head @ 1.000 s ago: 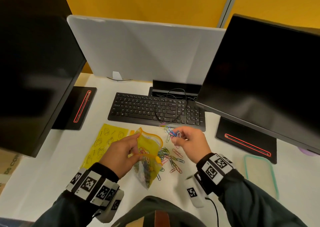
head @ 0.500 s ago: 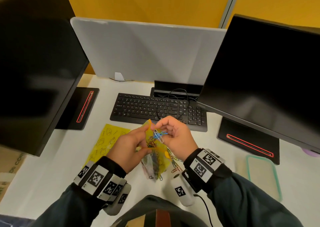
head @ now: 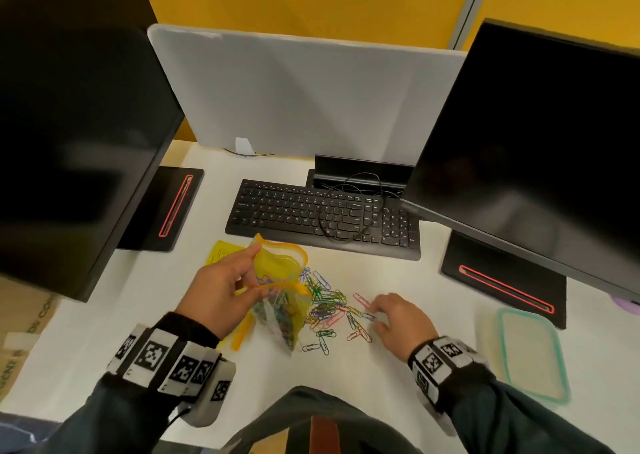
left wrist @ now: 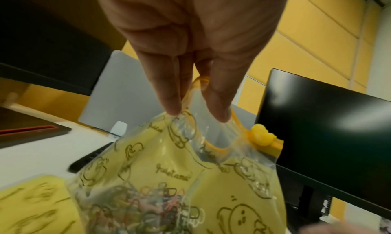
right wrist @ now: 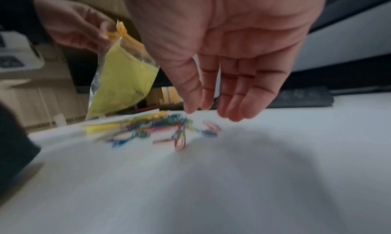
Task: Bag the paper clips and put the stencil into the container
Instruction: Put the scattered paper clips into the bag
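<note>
My left hand (head: 239, 280) pinches the rim of a yellow zip bag (head: 282, 291) and holds it above the desk with its mouth gaping; in the left wrist view the fingers (left wrist: 173, 94) grip the orange zip strip, and several coloured clips show inside the bag (left wrist: 180, 187). A heap of coloured paper clips (head: 327, 306) lies on the white desk just right of the bag. My right hand (head: 381, 311) hovers low over the right edge of that heap, fingers (right wrist: 237, 94) straight and empty. The yellow stencil (head: 221, 252) lies flat behind my left hand, mostly hidden.
A clear container with a green rim (head: 530, 353) sits at the right of the desk. A black keyboard (head: 322, 216) with a looped cable lies behind the clips. Two dark monitors (head: 540, 148) on black stands (head: 502, 280) flank the workspace.
My right hand brought clips to the bag's mouth, released them, and has come back down to the heap on the desk, now empty. The left hand still holds the bag up.
</note>
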`<state>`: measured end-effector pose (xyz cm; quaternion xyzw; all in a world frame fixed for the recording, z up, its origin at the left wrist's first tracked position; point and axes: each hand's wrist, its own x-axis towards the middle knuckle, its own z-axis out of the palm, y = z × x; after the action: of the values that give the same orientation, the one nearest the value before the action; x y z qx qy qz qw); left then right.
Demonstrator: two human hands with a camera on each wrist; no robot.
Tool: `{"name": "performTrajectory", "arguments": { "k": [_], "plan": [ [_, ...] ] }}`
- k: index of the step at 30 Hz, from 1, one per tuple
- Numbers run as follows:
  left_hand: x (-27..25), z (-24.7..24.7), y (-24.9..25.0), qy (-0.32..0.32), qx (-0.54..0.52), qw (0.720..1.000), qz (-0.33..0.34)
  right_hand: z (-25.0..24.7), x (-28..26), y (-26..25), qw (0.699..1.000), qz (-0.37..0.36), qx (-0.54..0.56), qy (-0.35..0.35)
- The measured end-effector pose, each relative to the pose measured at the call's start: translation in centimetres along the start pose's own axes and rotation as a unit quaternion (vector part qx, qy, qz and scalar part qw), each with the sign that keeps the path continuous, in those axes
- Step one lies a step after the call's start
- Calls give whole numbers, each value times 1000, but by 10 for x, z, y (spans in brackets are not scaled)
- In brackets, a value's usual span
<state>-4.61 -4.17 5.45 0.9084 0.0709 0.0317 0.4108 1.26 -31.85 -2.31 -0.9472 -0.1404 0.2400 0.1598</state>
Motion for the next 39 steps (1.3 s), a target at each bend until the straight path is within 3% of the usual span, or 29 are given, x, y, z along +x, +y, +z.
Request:
{"name": "performTrajectory", "arguments": {
  "k": [5,12,16,20,26,33,37,39],
  "plan": [
    [-13,-2,-11,6,6,999,-32,14,5,-2,998,49,19,-38],
    [-24,6,-15,3,-10,1000,-28,18,39,-35,1000,10,1,15],
    [-31,9,-27,-4,4,999,-32,23,32,-42,1000,-3,26,-7],
    [-44,9,-43,12,-24,997,-74,29,24,-44,997,-12,-50,-54],
    [-53,-1,-52,42,-41,990,-132,33,29,-50,998,-30,-48,8],
    [-54,-7,-52,46,-50,986,-152,32,28,-63,995,-31,-91,-9],
    [-60,-12,-55,43,-61,984,-162,16,24,-63,1000,0,-20,-1],
    [-63,-13,-57,42,-62,985,-158,4,19,-77,996,-39,61,46]
  ]
}}
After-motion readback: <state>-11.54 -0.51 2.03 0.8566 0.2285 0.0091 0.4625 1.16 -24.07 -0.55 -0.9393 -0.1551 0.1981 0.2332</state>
